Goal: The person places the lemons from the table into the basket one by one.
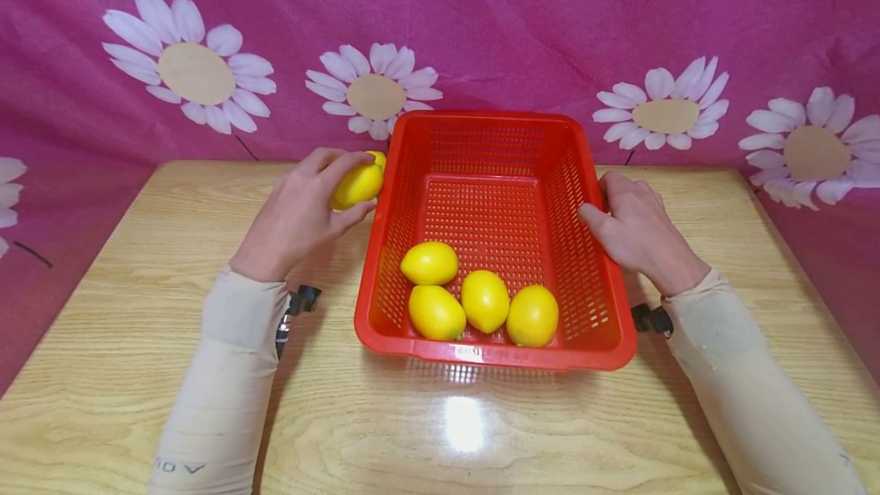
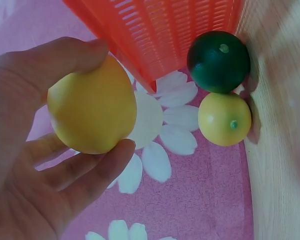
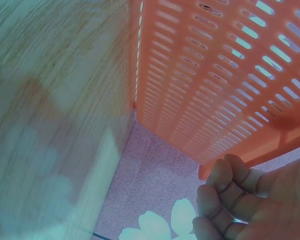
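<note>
The left hand grasps a lemon just outside the left side of the red basket. The right hand grips the basket's right rim, its thumb over the edge. Four lemons lie inside the basket at its near end. Beside the basket's left wall, a green fruit and another lemon sit together on the table.

Head view: rear lemon mostly hidden, sleeves cropped.
</note>
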Available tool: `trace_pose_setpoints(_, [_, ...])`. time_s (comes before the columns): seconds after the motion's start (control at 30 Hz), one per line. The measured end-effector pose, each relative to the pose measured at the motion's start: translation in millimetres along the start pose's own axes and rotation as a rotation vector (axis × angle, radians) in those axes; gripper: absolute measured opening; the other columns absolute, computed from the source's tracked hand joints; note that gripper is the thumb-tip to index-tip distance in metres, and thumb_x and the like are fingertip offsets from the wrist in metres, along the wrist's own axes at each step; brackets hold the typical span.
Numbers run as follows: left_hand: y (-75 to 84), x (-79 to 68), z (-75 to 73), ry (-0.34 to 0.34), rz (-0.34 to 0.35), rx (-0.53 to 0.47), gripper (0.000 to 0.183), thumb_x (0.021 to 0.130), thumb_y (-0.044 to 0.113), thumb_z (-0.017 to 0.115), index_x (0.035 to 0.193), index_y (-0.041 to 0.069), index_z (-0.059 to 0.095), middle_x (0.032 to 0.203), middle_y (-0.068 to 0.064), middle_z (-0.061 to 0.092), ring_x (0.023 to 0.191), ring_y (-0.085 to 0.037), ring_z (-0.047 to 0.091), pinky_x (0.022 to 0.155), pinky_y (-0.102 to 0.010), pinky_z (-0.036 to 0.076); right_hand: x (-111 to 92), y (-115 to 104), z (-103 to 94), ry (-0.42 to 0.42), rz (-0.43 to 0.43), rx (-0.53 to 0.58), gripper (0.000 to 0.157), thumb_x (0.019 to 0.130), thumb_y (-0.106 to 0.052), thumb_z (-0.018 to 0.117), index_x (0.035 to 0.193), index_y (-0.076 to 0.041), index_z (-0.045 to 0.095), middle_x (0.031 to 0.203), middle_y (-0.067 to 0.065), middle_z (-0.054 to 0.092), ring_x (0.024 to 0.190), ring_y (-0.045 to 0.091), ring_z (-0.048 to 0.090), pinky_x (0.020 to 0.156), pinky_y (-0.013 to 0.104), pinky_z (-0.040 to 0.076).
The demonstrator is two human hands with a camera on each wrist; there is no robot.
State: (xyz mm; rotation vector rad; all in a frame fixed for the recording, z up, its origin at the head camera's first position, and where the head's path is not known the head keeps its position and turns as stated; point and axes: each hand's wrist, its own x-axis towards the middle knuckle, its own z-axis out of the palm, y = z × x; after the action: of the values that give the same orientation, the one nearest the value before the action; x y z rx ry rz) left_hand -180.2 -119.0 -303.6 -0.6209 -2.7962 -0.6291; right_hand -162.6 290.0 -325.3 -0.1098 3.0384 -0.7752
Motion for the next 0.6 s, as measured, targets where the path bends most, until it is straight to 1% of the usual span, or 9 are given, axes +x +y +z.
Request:
trace_pose_setpoints(0.2, [1.1, -1.2, -0.2, 0.051, 0.012, -0.013, 0.060, 0.090, 0.025, 0.080, 0.146, 0.018, 0.057, 0.139, -0.015, 0.059, 0.116, -0.036, 0.063, 0.101, -0.056, 0.057, 0.1, 0.2, 0.3, 0.010, -0.015, 0.003, 0.036, 0.100, -0.029, 0.047, 0.120, 0.000, 0.055, 0.098, 0.019, 0.065, 0.085, 0.030, 0.062, 0.061, 0.031, 0.052])
trace_pose_setpoints(0.4, [4.5, -1.4, -0.7, 0.063, 0.018, -0.025, 0.060, 0.091, 0.025, 0.080, 0.146, 0.019, 0.057, 0.140, -0.014, 0.060, 0.118, -0.034, 0.063, 0.102, -0.055, 0.058, -0.5, 0.2, 0.4, 0.007, -0.010, 0.007, 0.037, 0.100, -0.028, 0.047, 0.121, 0.001, 0.054, 0.101, 0.021, 0.065, 0.084, 0.030, 0.063, 0.060, 0.031, 0.054])
trace_pose_setpoints(0.6, [8.1, -1.6, -0.5, 0.079, 0.016, -0.035, 0.061, 0.090, 0.026, 0.081, 0.146, 0.019, 0.058, 0.140, -0.014, 0.059, 0.120, -0.034, 0.063, 0.101, -0.053, 0.059, -0.5, -0.3, 0.8, -0.003, 0.005, 0.015, 0.038, 0.100, -0.029, 0.048, 0.124, 0.001, 0.053, 0.104, 0.021, 0.064, 0.086, 0.030, 0.064, 0.061, 0.031, 0.057])
